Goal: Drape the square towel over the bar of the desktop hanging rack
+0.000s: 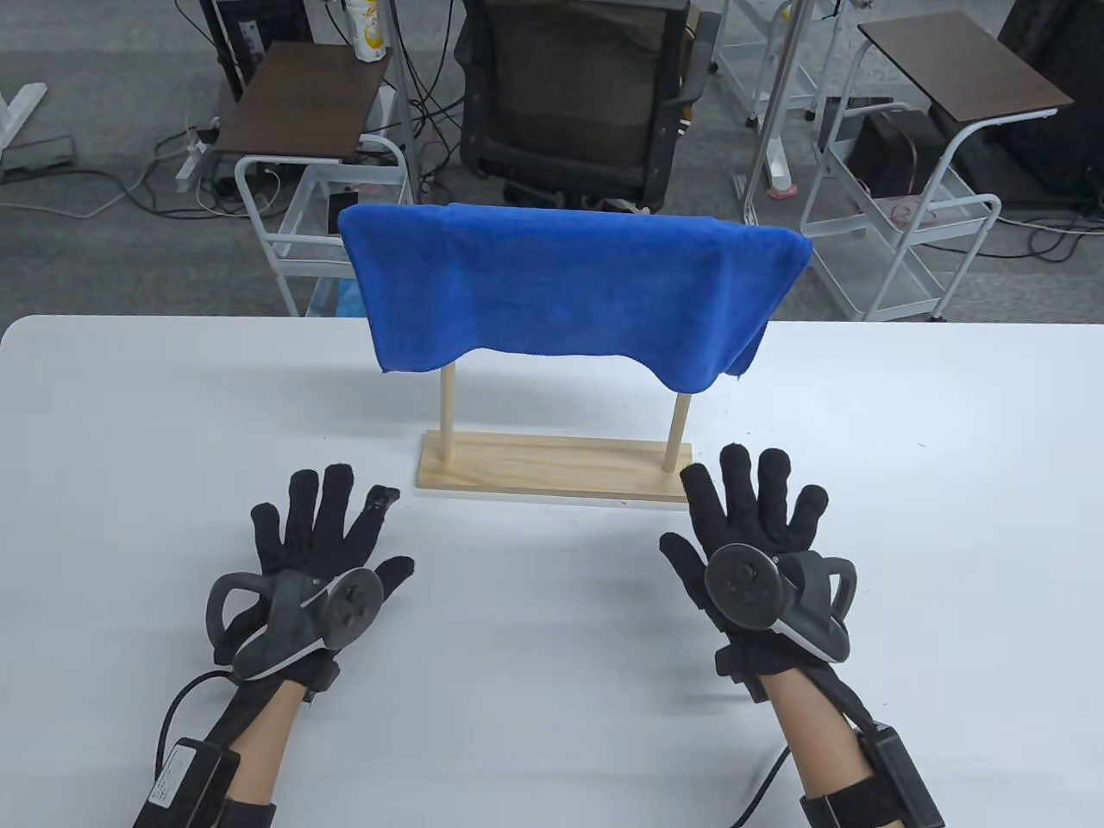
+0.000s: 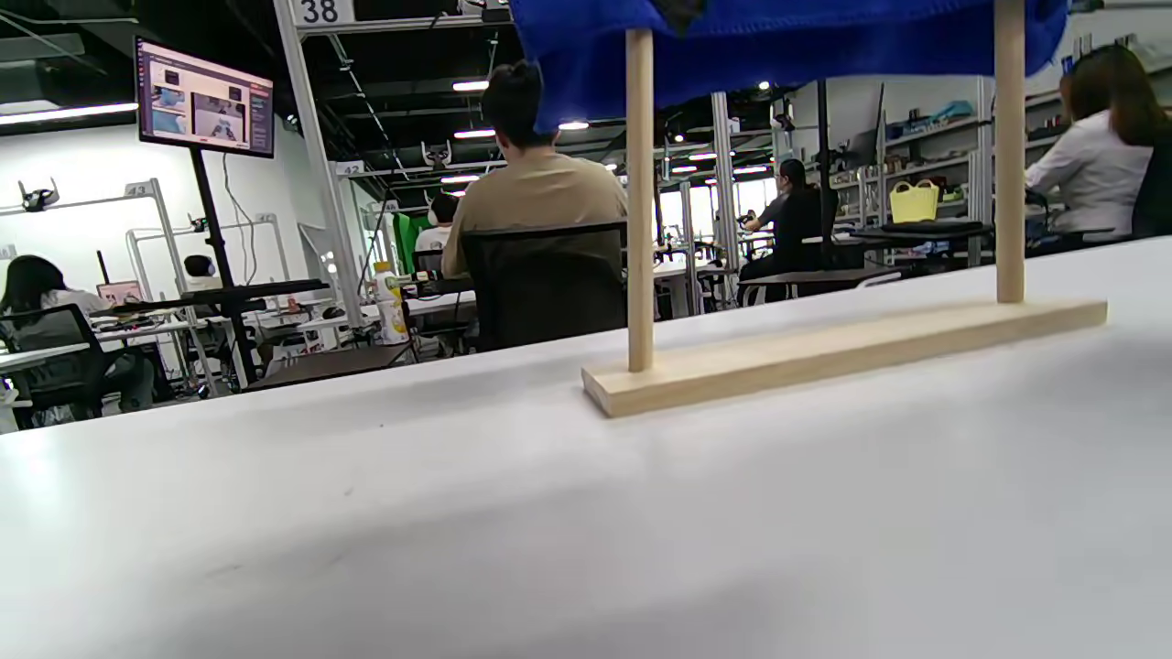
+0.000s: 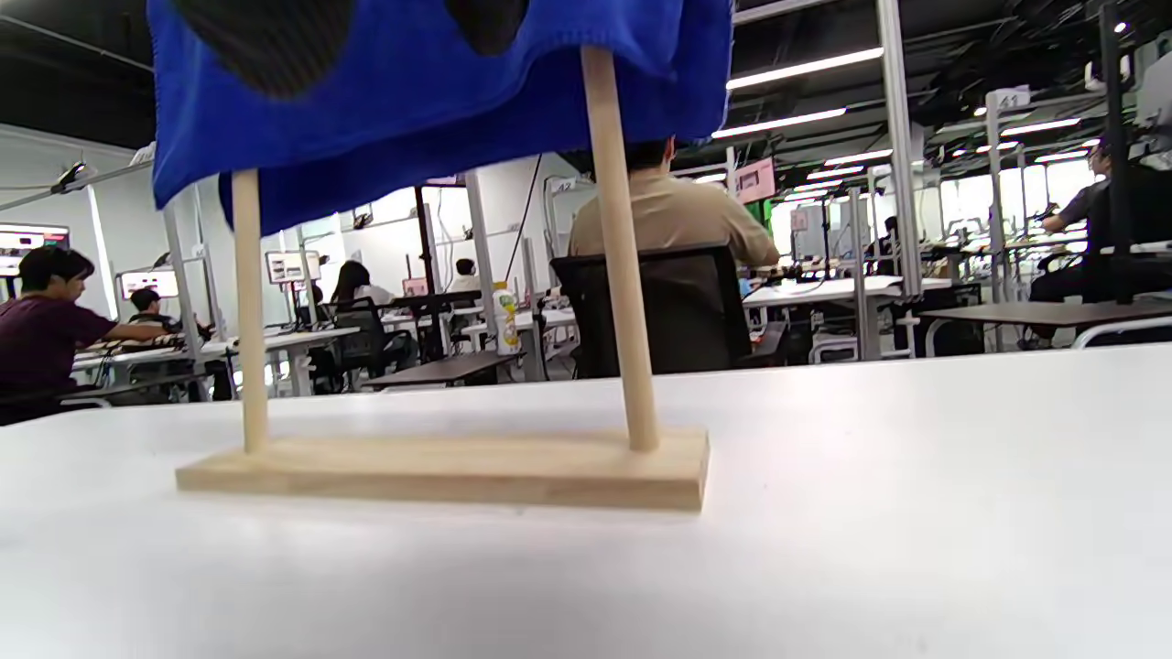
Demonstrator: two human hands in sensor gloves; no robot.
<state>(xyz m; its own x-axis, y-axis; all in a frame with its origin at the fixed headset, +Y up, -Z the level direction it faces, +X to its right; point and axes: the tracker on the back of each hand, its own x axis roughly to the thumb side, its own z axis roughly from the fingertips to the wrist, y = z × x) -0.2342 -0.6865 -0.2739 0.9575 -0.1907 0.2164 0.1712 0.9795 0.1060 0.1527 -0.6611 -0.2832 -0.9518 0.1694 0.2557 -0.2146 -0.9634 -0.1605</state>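
Observation:
A blue square towel (image 1: 569,289) hangs draped over the top bar of a wooden desktop rack (image 1: 556,464), hiding the bar. Its lower edge shows in the left wrist view (image 2: 778,41) and the right wrist view (image 3: 430,101), with the rack's base (image 2: 842,352) (image 3: 449,467) and two upright posts below. My left hand (image 1: 332,539) rests flat on the white table, fingers spread, holding nothing, left of the rack base. My right hand (image 1: 759,509) rests flat with fingers spread, empty, at the base's right end.
The white table (image 1: 552,655) spreads around the rack. Beyond its far edge stand a black office chair (image 1: 569,95), small brown side tables (image 1: 302,103) and white wire carts (image 1: 906,233). Other people sit at desks in the background of the wrist views.

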